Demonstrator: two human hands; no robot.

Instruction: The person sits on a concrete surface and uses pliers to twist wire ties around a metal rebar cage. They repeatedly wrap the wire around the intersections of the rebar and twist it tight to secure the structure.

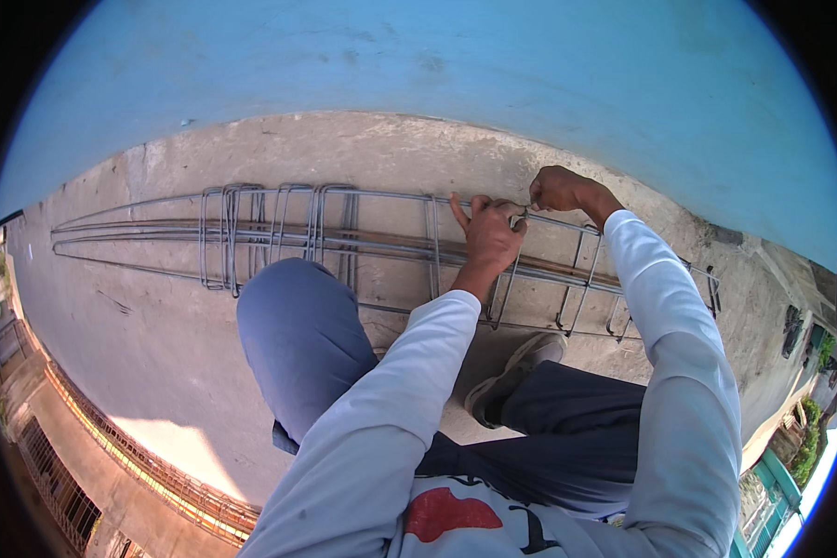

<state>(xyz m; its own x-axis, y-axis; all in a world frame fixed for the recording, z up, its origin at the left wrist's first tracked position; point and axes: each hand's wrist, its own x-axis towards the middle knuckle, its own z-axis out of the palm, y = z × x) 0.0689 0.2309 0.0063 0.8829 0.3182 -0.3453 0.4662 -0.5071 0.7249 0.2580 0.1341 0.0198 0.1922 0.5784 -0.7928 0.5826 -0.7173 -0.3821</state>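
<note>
A long rebar cage (404, 240) lies on the concrete floor in front of me, made of lengthwise steel bars with rectangular stirrups around them. My left hand (492, 234) reaches over the cage, thumb and index finger pinched at a stirrup (508, 289) where it meets the far top bar (390, 194). Its other fingers spread along that bar. Just right of it, my right hand (561, 188) is bent down with curled fingertips close to the same joint. Whatever lies between the right fingertips is too small to make out.
Several loose stirrups (234, 237) are bunched towards the cage's left end. A blue wall (418, 63) rises beyond the floor (146, 335). My bent knee (296, 314) and shoe (516, 376) are close to the cage's near side. A railing (146, 471) runs at lower left.
</note>
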